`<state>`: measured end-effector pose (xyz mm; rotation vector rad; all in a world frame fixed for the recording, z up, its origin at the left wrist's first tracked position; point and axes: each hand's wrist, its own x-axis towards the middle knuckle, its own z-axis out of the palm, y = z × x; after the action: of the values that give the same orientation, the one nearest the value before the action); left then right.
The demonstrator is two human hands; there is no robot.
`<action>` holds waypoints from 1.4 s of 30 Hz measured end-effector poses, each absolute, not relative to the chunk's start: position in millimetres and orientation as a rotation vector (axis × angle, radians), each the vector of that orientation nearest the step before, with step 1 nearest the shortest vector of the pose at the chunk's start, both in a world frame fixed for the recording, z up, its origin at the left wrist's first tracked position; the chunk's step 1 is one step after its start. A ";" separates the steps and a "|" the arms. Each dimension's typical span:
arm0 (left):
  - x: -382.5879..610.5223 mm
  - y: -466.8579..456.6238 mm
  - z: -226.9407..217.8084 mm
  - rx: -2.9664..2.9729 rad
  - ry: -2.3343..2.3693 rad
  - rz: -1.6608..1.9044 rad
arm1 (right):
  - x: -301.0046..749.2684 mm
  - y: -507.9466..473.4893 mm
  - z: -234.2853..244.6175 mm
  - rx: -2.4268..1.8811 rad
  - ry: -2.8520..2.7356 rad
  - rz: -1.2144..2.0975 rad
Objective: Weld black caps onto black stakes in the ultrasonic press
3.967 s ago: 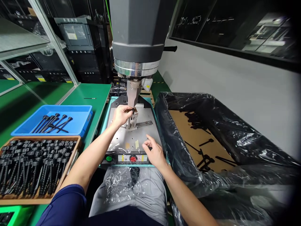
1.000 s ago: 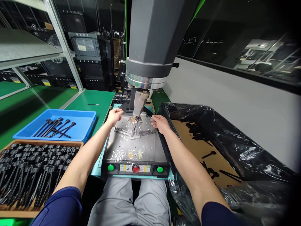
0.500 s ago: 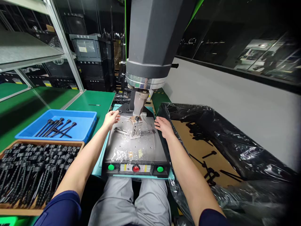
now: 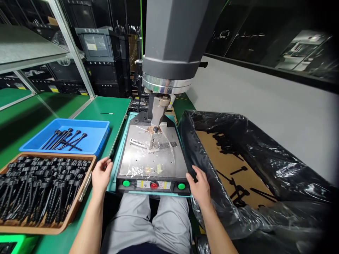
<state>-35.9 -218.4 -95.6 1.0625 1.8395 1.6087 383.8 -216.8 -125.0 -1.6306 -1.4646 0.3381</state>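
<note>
My left hand (image 4: 101,174) hovers between the brown tray and the press's left front corner, fingers loosely curled and thumb a little apart, with nothing visible in it. My right hand (image 4: 199,183) is beside the press's right green button (image 4: 181,186), empty, thumb and fingers spread. Between the hands, a metal base plate (image 4: 143,164) carries a small fixture (image 4: 153,141). A black-headed part (image 4: 155,129) sits at the fixture's top, right under the press's metal horn (image 4: 159,113). A left green button (image 4: 126,183) and a red button (image 4: 154,185) line the front panel.
On the left, a brown tray (image 4: 87,183) holds many black stemmed parts; behind it a blue tray (image 4: 103,141) holds several more. A box lined with black plastic (image 4: 201,162) stands on the right, with black parts on cardboard. The grey press head (image 4: 169,42) overhangs the plate.
Both hands have drawn back from beside the fixture toward the press's front edge, the left toward the brown tray and the right near its green button. The black-headed part remains in the fixture.
</note>
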 end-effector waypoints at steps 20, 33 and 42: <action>-28.0 -263.2 -153.8 1.511 1.743 1.134 | 380.3 -254.1 -181.2 -1.721 -1.589 0.444; -27.1 -264.6 -146.8 1.482 1.684 1.141 | 376.5 -254.7 -178.4 -1.708 -1.598 0.473; -10.2 -249.3 -113.8 1.267 1.835 1.365 | 380.1 -252.0 -171.8 -1.676 -1.542 0.542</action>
<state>-10.2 -249.3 -113.8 1.2672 1.8353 1.3651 380.1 -252.0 -171.8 -1.6761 -1.5417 0.5419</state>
